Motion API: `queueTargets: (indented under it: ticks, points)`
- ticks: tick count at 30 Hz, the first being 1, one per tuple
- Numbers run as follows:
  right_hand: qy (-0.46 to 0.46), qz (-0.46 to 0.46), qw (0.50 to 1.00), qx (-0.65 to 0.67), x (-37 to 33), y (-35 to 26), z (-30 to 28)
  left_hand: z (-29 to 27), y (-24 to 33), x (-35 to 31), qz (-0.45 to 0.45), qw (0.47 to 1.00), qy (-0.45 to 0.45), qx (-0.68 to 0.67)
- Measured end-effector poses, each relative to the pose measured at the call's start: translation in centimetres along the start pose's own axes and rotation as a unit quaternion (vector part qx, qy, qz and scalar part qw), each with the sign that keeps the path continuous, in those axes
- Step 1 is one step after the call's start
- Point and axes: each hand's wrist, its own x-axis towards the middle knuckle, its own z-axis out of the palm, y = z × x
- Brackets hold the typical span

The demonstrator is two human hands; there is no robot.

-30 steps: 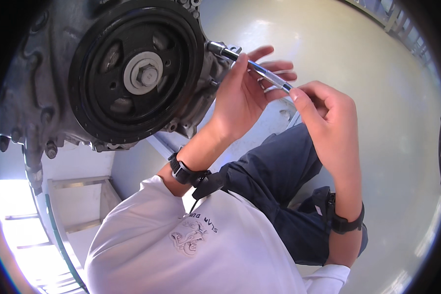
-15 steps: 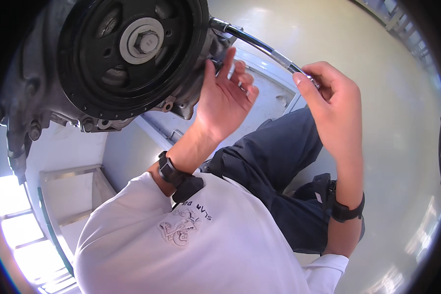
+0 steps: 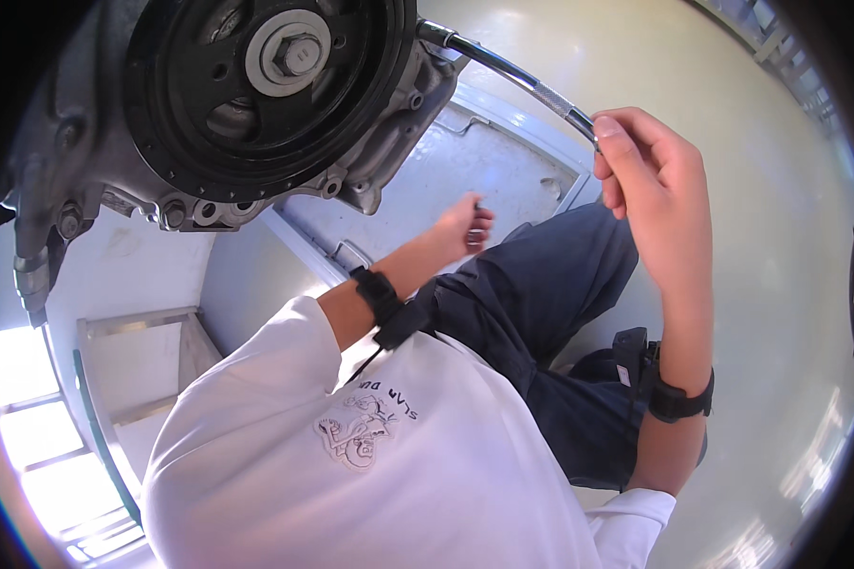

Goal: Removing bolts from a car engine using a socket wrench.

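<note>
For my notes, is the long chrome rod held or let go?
Held: the right hand has thumb and fingers closed at the near end of the chrome rod, whose far end is beside the black pulley.

The upper edge cuts off the top of the black pulley point(image 3: 285, 119), and the engine casting point(image 3: 90, 161) left of it runs out of view. Right of the pulley, the metal bar tool's point(image 3: 512, 71) near end vanishes beneath the right hand's point(image 3: 653, 180) fingers; whatever its far end sits on is hidden. Below and right of the pulley, the left hand point(image 3: 467, 228) blurs, so its contents cannot be told. The pulley's casting and the trousers point(image 3: 550, 275) cover parts of the pale tray point(image 3: 503, 161) below the pulley.
</note>
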Motion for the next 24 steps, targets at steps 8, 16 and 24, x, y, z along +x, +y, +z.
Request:
queueTargets:
  ticks: [8,16,24]
  points:
    - [-0.064,0.058,0.979,0.182,0.3,1.4,-0.3,-7.6,-3.2,9.8,-0.067,0.965,0.081,0.241]
    - [-0.007,0.028,0.988,0.150,0.0,1.7,-0.2,1.7,2.9,1.2,0.235,0.869,-0.144,0.411]
    - [0.079,-0.190,0.978,-0.038,0.3,2.1,0.6,10.0,7.4,-13.2,0.484,0.841,-0.234,0.054]
